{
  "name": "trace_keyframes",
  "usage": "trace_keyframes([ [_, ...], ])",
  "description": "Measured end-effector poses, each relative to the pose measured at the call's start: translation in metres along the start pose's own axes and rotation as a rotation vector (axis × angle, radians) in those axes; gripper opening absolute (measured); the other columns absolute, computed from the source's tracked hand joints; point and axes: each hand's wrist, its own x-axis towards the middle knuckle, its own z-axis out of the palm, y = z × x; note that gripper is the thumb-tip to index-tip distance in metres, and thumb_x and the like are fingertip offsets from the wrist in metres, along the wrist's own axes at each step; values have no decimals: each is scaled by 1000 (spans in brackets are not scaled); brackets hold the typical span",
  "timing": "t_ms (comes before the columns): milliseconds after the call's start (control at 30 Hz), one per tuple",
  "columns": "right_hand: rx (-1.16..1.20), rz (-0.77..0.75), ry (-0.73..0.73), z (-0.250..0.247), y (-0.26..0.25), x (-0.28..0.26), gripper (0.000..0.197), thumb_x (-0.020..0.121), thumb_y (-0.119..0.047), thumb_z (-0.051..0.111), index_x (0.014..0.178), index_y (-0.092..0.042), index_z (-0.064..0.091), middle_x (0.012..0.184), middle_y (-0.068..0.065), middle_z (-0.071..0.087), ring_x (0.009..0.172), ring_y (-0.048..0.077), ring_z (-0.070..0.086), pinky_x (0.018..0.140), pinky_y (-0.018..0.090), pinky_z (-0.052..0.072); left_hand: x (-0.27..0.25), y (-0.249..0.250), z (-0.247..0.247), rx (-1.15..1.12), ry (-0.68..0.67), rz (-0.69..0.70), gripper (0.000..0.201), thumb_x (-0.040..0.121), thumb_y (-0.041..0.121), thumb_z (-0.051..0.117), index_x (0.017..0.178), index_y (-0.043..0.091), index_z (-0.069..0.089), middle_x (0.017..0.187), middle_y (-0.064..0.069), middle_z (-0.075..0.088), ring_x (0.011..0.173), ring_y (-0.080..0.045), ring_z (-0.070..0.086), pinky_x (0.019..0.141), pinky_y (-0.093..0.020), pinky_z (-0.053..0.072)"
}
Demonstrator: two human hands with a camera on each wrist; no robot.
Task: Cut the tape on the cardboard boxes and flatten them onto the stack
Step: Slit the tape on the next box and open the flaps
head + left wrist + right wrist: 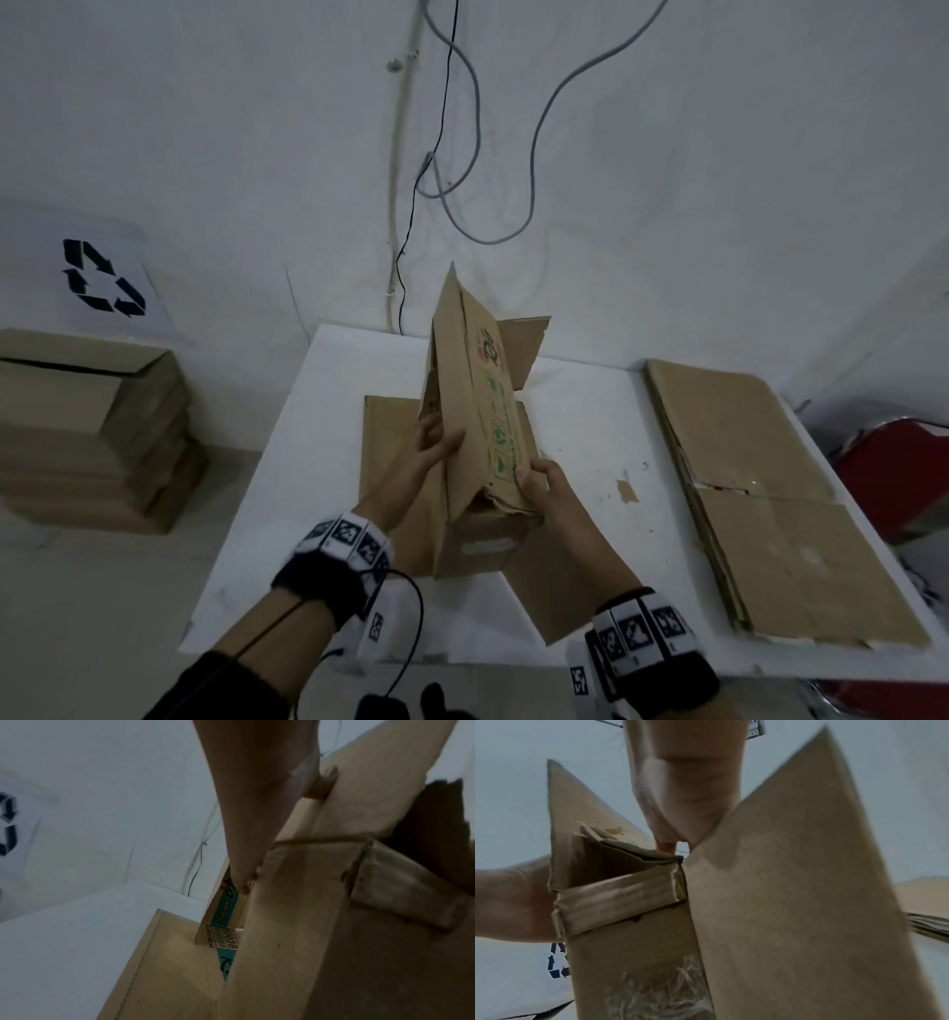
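- both hands on a printed cardboard box (480, 411), partly collapsed, standing tall and tilted in the middle of the white table (328, 462).
- left hand (429, 447) lies against the box's left face, fingers mostly straight and spread on the cardboard; left wrist view shows the fingers (244, 882) reaching along a panel edge, thumb tip on the other side of a flap. whether it is really pinching, cannot tell.
- right hand (542, 485) holds the near right edge of the box, thumb on the printed face, fingers wrapped behind the panel.
- right wrist view: torn strip of tape (618, 902) across the box's open end, flaps splayed out to either side.
- box rests on a flat piece of cardboard (390, 462) lying on the table under it.
- stack of flattened boxes (760, 493) on the right side of the table, well apart from the held box.
- small cardboard scrap (626, 491) on the table between box and stack.
- pile of cardboard (92, 431) off the table at left, under a recycling sign (102, 277) on the wall.
- loose cables (462, 154) hang down the far wall.
- red chair (893, 462) just past the table's right edge.
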Motion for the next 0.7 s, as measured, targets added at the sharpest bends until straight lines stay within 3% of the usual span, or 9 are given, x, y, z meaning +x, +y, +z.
trace_keyframes([
  [67, -6, -7, 9, -2, -2, -5, 32, 101, -30, 49, 127, -15, 41, 108, -8, 61, 84, 0, 62, 61, 7, 48, 7, 2, 11, 53, 10, 25, 62, 81, 54, 66, 126, 13, 55, 118, 2, 66, 112, -14, 61, 88, -22, 53],
  [133, 13, -34, 9, -8, -2, -13, 35, 100, -28, 50, 130, -15, 37, 106, -8, 61, 79, 3, 68, 61, 10, 50, 7, 7, 12, 217, 31, 95, 73, 70, 74, 64, 111, 14, 65, 106, 2, 70, 101, -14, 66, 84, -28, 54],
  [233, -28, -182, 90, -17, 7, -27, 32, 101, -29, 50, 131, -22, 39, 112, -5, 63, 86, -4, 68, 67, 15, 54, 3, 14, -5, 967, 175, 118, 67, 65, 92, 32, 82, 35, 63, 67, 11, 64, 70, -1, 60, 77, -32, 43],
  [333, -208, -319, 119, -21, 25, -32, 39, 96, -50, 42, 134, -40, 44, 124, -31, 57, 109, -10, 57, 95, 21, 51, -7, 22, -14, 1382, 269, 193, 70, 74, 88, 13, 82, 40, 62, 48, 11, 53, 57, 0, 55, 83, -34, 35],
  [433, -314, -377, 12, -19, 32, -31, 71, 81, -75, 48, 142, -44, 29, 133, -48, 37, 122, -18, 42, 102, 11, 38, -17, 20, -9, 1096, 163, 339, 53, 95, 68, 23, 78, 40, 65, 54, 14, 62, 57, 3, 60, 76, -27, 49],
  [500, -368, -375, 3, -19, 32, -21, 90, 73, -82, 51, 147, -40, 24, 139, -34, 37, 123, -13, 42, 103, 14, 37, -30, 20, 8, 800, 106, 377, 34, 100, 47, 34, 80, 43, 61, 68, 23, 66, 69, 4, 64, 68, -16, 47],
  [567, -261, -302, 106, -20, 28, -3, 82, 77, -80, 47, 141, -29, 41, 131, -13, 54, 115, 3, 55, 100, 26, 47, -37, 20, 19, 624, 52, 381, 16, 97, 43, 47, 92, 39, 61, 82, 26, 67, 80, 2, 64, 72, -9, 45],
  [633, -212, -269, 216, -20, 25, 19, 59, 85, -76, 41, 103, -24, 61, 93, -4, 64, 84, 9, 62, 75, 22, 51, -31, 12, 18, 634, 48, 340, 27, 81, 57, 57, 88, 31, 64, 83, 18, 67, 83, -2, 62, 73, -13, 46],
  [700, -341, -282, 258, -22, 20, 38, 42, 99, -49, 39, 67, -22, 46, 62, -5, 48, 57, 8, 46, 54, 18, 34, -13, 3, 15, 677, 106, 308, 44, 80, 60, 58, 74, 17, 65, 73, 5, 67, 72, -12, 63, 72, -29, 52],
])
